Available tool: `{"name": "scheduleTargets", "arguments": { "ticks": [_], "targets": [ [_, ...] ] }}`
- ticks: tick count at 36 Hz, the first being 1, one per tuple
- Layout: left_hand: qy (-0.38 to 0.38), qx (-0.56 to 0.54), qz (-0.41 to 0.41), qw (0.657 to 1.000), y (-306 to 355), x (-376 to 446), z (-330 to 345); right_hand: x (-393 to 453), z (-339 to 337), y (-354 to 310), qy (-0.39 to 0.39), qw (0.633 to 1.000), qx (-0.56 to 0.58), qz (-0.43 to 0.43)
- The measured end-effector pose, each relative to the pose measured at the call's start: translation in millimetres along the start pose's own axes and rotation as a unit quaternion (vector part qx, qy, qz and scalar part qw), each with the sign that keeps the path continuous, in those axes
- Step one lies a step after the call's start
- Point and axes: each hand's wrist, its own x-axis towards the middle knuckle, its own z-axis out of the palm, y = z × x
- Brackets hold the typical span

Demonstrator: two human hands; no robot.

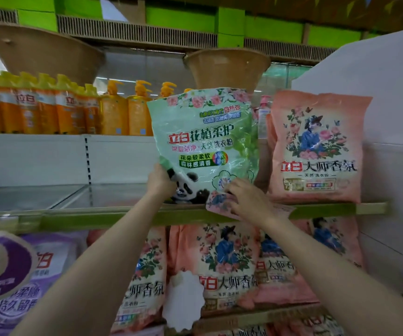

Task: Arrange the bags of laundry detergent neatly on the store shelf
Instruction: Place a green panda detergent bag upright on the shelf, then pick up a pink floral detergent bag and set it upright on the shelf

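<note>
Gripping the green bag (202, 144): left hand (159, 183) at its bottom corner, right hand (246, 197) fingers curled on the pink bag (219, 204).

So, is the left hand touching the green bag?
Touching. The head view shows the left hand gripping the lower left corner of the green bag, its fingers curled onto the bag's edge beside the panda picture.

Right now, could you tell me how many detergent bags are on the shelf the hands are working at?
3: the green bag upright at centre, a pink bag upright to its right, and a small pink bag lying over the shelf edge. Others may be hidden behind.
</note>
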Motion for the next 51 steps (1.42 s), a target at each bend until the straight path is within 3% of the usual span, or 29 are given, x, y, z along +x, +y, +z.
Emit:
{"name": "scheduleTargets", "arguments": {
  "ticks": [2, 7, 12, 21, 29, 51],
  "targets": [
    [-0.014, 0.017, -0.007, 1.000, -5.3, -4.7, 0.5, 2.2, 5.0, -5.2, 0.025, 0.999, -0.020, -0.016],
    [-0.042, 0.064, -0.019, 0.997, -23.3, -20.8, 0.3, 7.2, 32.0, -19.5, -0.062, 0.992, -0.069, -0.089],
    [-0.045, 0.078, -0.016, 0.996, -29.4, -23.0, -13.7, 11.1, 23.2, -33.2, -0.120, 0.987, -0.046, -0.098],
    [-0.035, 0.107, 0.018, 0.993, -44.6, -11.9, -66.2, 37.4, 15.5, -85.0, -0.043, 0.994, 0.044, -0.091],
    [0.004, 0.156, 0.009, 0.988, -99.2, -8.7, -153.2, 77.4, 25.7, -174.0, -0.061, 0.988, 0.068, -0.123],
    [0.125, 0.274, -0.133, 0.944, -299.0, -43.8, -415.0, 168.2, 94.3, -471.4, -0.135, 0.952, 0.145, -0.234]
  ]
}}
